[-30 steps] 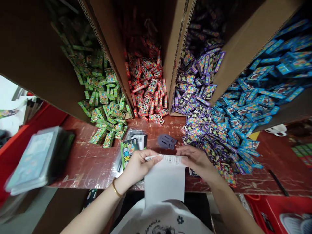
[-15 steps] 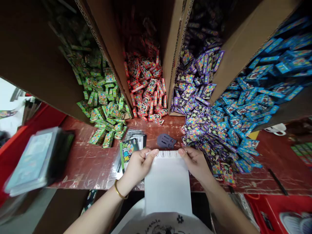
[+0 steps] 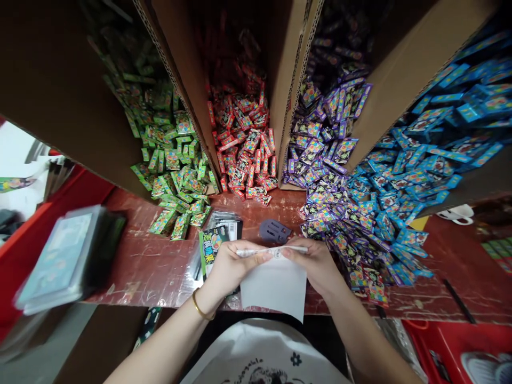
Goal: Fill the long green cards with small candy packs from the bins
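Between both hands I hold a white sheet of paper (image 3: 274, 288) by its far edge, which is folded over into a narrow strip with small round printed marks. My left hand (image 3: 234, 264), with a gold bangle at the wrist, pinches the strip on the left, thumb on top. On the right side my right hand (image 3: 316, 264) pinches it the same way. The sheet's lower part hangs down toward my shirt. Just beyond the paper lies a grey slotted plastic piece (image 3: 275, 231). Left of it, a green and black printed card (image 3: 214, 242) lies among clear plastic sleeves, partly behind my left hand.
Cardboard bins (image 3: 294, 106) spill small packets onto the red table (image 3: 152, 266): green packets (image 3: 182, 181), red packets (image 3: 248, 154), purple packets (image 3: 324, 160) and blue packets (image 3: 404, 181). A stack of clear plastic sleeves (image 3: 60, 256) stands at left. A red tray (image 3: 460, 346) sits lower right.
The paper's far edge has been folded over toward me into a strip. Both thumbs have moved inward along it, and the sheet's lower end has lifted away from my shirt.
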`<state>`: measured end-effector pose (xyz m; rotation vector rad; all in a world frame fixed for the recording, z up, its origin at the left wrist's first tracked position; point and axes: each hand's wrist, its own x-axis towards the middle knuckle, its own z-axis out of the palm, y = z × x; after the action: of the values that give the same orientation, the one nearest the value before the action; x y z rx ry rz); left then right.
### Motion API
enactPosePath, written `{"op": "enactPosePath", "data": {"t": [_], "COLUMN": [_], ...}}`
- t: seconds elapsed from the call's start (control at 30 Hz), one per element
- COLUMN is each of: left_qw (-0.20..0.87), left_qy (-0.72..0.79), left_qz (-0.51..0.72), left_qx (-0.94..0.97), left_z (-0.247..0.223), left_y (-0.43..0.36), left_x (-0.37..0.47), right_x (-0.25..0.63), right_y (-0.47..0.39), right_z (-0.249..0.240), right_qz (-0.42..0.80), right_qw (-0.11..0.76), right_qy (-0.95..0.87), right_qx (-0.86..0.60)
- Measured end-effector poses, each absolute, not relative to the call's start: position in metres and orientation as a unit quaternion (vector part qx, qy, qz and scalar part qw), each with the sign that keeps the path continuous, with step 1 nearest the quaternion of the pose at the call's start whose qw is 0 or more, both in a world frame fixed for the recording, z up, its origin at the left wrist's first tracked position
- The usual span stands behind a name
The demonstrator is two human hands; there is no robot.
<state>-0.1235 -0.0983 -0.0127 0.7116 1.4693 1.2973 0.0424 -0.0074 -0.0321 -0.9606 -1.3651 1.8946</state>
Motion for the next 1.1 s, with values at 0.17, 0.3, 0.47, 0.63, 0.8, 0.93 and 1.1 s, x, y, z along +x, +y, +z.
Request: {"op": "enactPosePath", "data": {"t": [0.17, 0.3, 0.47, 0.63, 0.8, 0.93, 1.1], "left_qw": [0.470, 0.441, 0.416, 0.467, 0.514, 0.467, 0.438], "left_qy": [0.639, 0.655, 0.664, 0.644, 0.606, 0.621, 0.640], "left_qz": [0.539, 0.530, 0.524, 0.508, 0.528, 0.542, 0.538], "left_qx": [0.282, 0.309, 0.333, 0.330, 0.301, 0.320, 0.330], "left_z": [-0.014, -0.009, -0.009, -0.009, -0.003, -0.006, -0.011], "left_y": [-0.099, -0.098, -0.098, -0.099, -0.100, -0.101, -0.101], "left_x": [-0.124, -0.121, -0.120, -0.129, -0.135, -0.134, -0.133], "right_x": [0.043, 0.043, 0.043, 0.051, 0.055, 0.051, 0.050], "right_y": [-0.008, -0.011, -0.012, -0.008, -0.004, -0.005, -0.003], "right_z": [-0.032, -0.028, -0.030, -0.032, -0.034, -0.042, -0.048], "right_qz": [0.607, 0.507, 0.469, 0.488, 0.520, 0.552, 0.585], "right_qw": [0.321, 0.323, 0.333, 0.318, 0.350, 0.379, 0.384], "right_qy": [-0.630, -0.700, -0.720, -0.724, -0.700, -0.645, -0.609], "right_qx": [-0.364, -0.386, -0.389, -0.370, -0.343, -0.369, -0.373]}}
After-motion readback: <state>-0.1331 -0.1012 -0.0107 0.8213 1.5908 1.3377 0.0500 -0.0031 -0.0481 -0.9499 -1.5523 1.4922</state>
